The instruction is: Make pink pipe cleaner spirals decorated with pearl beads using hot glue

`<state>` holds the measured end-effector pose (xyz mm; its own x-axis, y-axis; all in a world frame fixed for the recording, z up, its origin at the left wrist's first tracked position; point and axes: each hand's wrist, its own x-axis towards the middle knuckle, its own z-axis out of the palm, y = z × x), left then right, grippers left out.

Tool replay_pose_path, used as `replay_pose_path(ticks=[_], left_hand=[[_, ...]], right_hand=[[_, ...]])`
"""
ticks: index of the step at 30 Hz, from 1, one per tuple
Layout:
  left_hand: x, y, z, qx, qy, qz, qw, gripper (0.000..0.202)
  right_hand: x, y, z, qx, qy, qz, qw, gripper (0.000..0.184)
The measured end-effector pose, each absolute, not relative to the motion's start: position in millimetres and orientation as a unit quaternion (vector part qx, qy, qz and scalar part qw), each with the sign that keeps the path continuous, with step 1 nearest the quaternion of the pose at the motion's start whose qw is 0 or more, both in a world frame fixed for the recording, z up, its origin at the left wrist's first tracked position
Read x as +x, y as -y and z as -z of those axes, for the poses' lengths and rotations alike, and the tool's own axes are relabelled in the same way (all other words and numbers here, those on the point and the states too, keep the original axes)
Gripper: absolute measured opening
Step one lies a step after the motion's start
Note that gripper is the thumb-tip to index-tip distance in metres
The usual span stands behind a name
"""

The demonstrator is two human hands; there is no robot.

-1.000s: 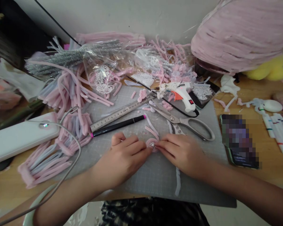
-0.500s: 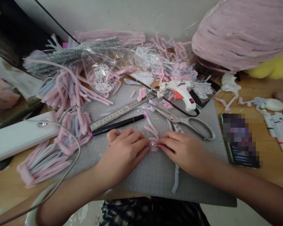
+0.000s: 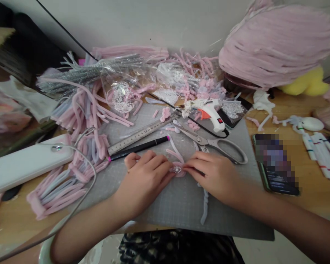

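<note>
Between my two hands is a small pink fuzzy-stem flower [image 3: 178, 173] with a cluster of white beads at its centre. My left hand [image 3: 147, 178] pinches its left edge between thumb and fingertips. On its right edge, my right hand [image 3: 213, 176] pinches with thumb and forefinger. Loose pink and pale strips [image 3: 175, 148] lie just beyond the flower. A pale twisted stem [image 3: 205, 209] hangs down the mat below my right hand. Scissors [image 3: 209, 141] lie beyond my right hand, and a black marker [image 3: 140, 147] beyond my left.
A grey cutting mat [image 3: 165, 209] covers the middle of the table. On it lie a steel ruler [image 3: 139, 136] and a glue gun [image 3: 209, 112]. Bundles of pink stems [image 3: 79, 106] and a white device with a cable [image 3: 30, 163] sit left. A phone [image 3: 276, 165] lies right.
The view has shifted slightly. My right fingertips have moved a little off the bead centre, so more of the flower shows; both hands still pinch it.
</note>
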<state>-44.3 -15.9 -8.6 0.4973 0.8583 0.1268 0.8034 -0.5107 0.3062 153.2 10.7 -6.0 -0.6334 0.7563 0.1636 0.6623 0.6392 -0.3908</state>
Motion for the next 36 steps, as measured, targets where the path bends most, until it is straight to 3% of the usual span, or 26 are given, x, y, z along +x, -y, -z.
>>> replay_pose_path(ticks=[7,15,27,36], left_hand=[[-43.9,15.5,10.4,0.853,-0.49,-0.151,0.096,0.017],[-48.5,17.6,7.9,0.863,-0.447,-0.179,0.154,0.01],[-51.1,19.4,8.0,0.888,-0.404,-0.19,0.114,0.013],[-50.1,18.2,6.1,0.897,-0.396,-0.161,0.108,0.014]], right_hand=[[152.9,-10.2,9.7,-0.38,0.912,-0.115,0.104,0.018],[154.3,-11.4,7.4,-0.39,0.902,-0.151,0.108,0.017],[153.9,-14.7,7.0,-0.402,0.892,-0.182,0.099,0.019],[151.4,-14.5,6.7,-0.404,0.901,-0.136,0.075,0.018]])
